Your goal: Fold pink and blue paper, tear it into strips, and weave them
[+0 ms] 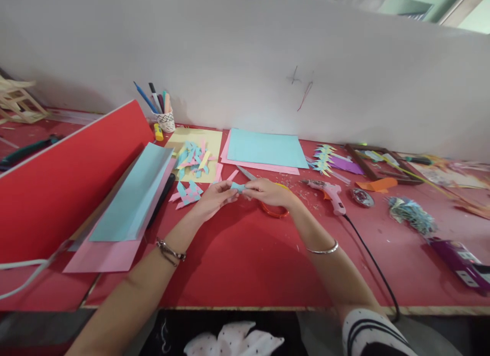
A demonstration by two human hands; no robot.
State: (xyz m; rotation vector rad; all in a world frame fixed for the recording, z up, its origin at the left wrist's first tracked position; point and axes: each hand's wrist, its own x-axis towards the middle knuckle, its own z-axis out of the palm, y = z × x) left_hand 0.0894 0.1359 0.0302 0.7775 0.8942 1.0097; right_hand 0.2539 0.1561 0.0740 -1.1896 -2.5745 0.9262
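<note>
Both my hands meet over the middle of the red table, pinching a small light-blue paper strip [239, 187] between them. My left hand [217, 196] grips its left end and my right hand [268, 191] its right end, with the fingertips covering parts of it. Scissors [274, 211] with orange and yellow handles lie under and behind my right hand, the blades pointing to the back left. Left of my left hand rests a woven-looking piece of pink and blue paper [188, 193]. Behind it, a heap of folded paper strips [195, 157] lies on a yellow sheet [214, 141].
Blue and pink sheets [268, 147] lie at the back. Right of my hands are a pink glue gun [329, 192] with a black cord, a wooden tray [362, 164] and a purple power strip [457, 264]. A red board [84, 177] and a pen cup [165, 121] stand left.
</note>
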